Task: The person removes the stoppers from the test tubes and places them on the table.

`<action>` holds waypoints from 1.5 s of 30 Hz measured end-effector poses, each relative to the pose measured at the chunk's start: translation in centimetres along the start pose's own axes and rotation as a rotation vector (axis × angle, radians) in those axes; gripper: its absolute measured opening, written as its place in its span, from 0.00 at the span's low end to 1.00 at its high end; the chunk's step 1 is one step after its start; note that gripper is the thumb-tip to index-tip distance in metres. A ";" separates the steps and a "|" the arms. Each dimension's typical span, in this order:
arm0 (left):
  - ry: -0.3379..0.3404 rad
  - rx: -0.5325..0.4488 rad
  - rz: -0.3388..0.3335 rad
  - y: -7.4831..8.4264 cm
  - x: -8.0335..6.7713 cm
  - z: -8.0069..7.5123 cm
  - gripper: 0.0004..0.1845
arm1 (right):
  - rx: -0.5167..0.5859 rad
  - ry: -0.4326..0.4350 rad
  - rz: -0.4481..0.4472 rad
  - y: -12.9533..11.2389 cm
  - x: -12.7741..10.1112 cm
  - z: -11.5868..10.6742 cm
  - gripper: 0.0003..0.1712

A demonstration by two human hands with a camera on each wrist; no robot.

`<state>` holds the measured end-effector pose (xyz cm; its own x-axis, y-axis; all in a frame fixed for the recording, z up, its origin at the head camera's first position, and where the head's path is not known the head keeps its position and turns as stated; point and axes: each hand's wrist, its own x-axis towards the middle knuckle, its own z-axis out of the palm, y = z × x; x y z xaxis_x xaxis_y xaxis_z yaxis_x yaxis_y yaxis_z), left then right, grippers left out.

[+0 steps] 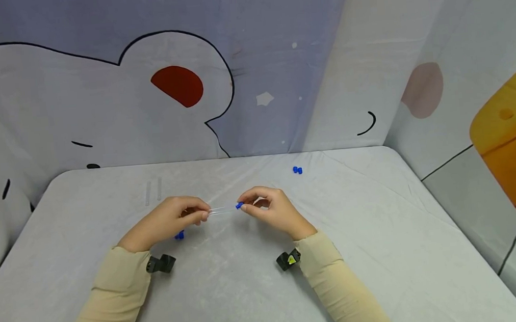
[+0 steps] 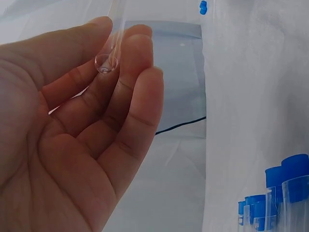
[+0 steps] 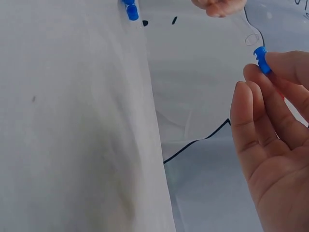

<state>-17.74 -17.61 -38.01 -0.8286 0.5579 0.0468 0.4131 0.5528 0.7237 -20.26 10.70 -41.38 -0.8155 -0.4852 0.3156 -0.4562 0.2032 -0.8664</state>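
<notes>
Grey table [image 1: 233, 296], tube [image 1: 220, 210] crosswise (level)

Table [image 1: 386, 252] runs up to a curtain backdrop [image 1: 96, 103] behind and on both sides. Both hands sit mid-table: left hand [image 1: 166, 221] left of centre, right hand [image 1: 273, 209] right of centre. A tube [image 1: 221, 210] lies level between them, one end in the left hand's fingertips [image 2: 137, 53], the other at the right hand with a cap [image 1: 240, 205] on that end. Two more tubes [image 1: 153, 191] lie side by side on the table behind the left hand. One loose cap [image 1: 179, 235] on the table just under the left hand. Two caps [image 1: 297, 170] together behind and right of the right hand, near the back edge.
</notes>
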 end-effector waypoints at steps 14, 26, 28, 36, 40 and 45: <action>0.267 0.058 -0.147 -1.2 -0.6 -0.7 0.13 | 0.062 0.098 0.061 0.8 0.1 -1.0 0.09; 0.482 0.013 -0.255 -2.1 -1.3 -1.5 0.19 | -0.023 0.293 0.237 2.4 0.2 -2.9 0.13; 0.511 0.006 -0.266 -2.4 -1.3 -1.6 0.19 | -0.028 0.309 0.235 2.6 0.1 -3.3 0.13; 0.646 -0.085 -0.335 -4.6 -2.0 -2.5 0.21 | -0.013 0.399 0.217 3.3 -0.2 -4.9 0.09; 0.692 -0.158 -0.386 -5.9 -2.5 -2.9 0.23 | 0.006 0.440 0.212 3.7 -0.3 -5.8 0.09; 0.733 -0.189 -0.443 -7.3 -3.0 -3.1 0.22 | 0.025 0.492 0.252 3.8 -0.7 -7.0 0.10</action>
<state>-19.45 -25.24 -41.37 -0.9588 -0.2585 0.1181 -0.0202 0.4765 0.8789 -23.96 17.74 -42.21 -0.9712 0.0320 0.2362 -0.2221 0.2386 -0.9454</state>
